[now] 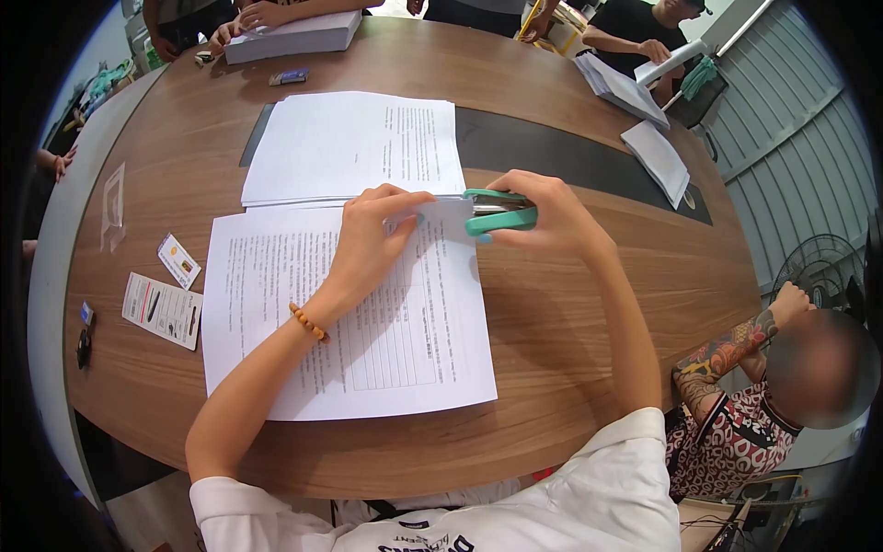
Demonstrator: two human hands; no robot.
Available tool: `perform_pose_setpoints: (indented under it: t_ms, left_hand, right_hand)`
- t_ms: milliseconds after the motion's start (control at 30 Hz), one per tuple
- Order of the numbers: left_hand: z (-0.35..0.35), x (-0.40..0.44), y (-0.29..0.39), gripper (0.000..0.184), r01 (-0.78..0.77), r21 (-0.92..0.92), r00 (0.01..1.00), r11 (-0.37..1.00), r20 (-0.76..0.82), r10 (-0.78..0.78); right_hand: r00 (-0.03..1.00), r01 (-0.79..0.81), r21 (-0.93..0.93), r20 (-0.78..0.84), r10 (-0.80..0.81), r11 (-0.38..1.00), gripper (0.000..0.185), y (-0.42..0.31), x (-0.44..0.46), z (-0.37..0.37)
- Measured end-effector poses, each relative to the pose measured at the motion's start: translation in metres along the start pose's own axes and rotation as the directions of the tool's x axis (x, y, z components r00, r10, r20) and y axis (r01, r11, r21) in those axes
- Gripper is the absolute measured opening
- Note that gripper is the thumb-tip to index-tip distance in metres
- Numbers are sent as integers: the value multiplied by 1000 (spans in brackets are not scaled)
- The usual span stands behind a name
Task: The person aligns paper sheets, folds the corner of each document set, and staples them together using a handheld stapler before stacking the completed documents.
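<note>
My right hand [543, 213] is closed around a green stapler [504, 221]. The stapler's jaws are at the upper right corner of the front stack of printed sheets [276, 359]; whether they touch the paper I cannot tell. My left hand [375, 230] lies over the far edge of that same stack, thumb and index finger pinching the sheets near the stapler. Just beyond, a second stack of printed paper [313, 147] lies flat, its near edge meeting the front stack.
On the left are a white card [178, 261], a printed leaflet [162, 311] and a clear plastic piece [112, 210]. A small blue box [289, 77] lies farther back. Other people handle paper stacks [294, 39] at the far side. A person with a tattooed arm [722, 363] sits at right.
</note>
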State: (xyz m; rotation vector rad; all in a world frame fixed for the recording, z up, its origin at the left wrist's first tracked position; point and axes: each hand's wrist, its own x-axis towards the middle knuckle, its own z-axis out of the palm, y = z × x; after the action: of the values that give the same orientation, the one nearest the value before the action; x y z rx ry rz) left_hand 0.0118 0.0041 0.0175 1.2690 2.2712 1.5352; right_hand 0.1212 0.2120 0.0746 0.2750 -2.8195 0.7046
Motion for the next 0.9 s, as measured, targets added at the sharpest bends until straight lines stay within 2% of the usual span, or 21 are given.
perform_pose_setpoints:
  t_ms: [133, 233, 333, 433, 900]
  left_hand:
    - [-1, 1, 3, 29, 30, -11, 1000, 999, 3, -30]
    - [0, 0, 1, 28, 13, -6, 1000, 1000, 4, -13]
    - [-1, 0, 4, 28, 7, 5, 1000, 1000, -2, -7]
    - [-1, 0, 3, 28, 38, -6, 999, 999, 16, -38]
    - [-1, 1, -1, 29, 7, 12, 1000, 1000, 11, -7]
  right_hand:
    - [994, -104, 60, -17, 105, 993, 36, -3, -10, -7]
    - [997, -81, 118, 29, 78, 990, 35, -4, -12, 0]
    - [999, -21, 71, 35, 18, 997, 38, -1, -9, 4]
    - [998, -26, 101, 54, 21, 995, 36, -4, -8, 0]
    - [1000, 3, 65, 6, -3, 998, 32, -7, 4, 8]
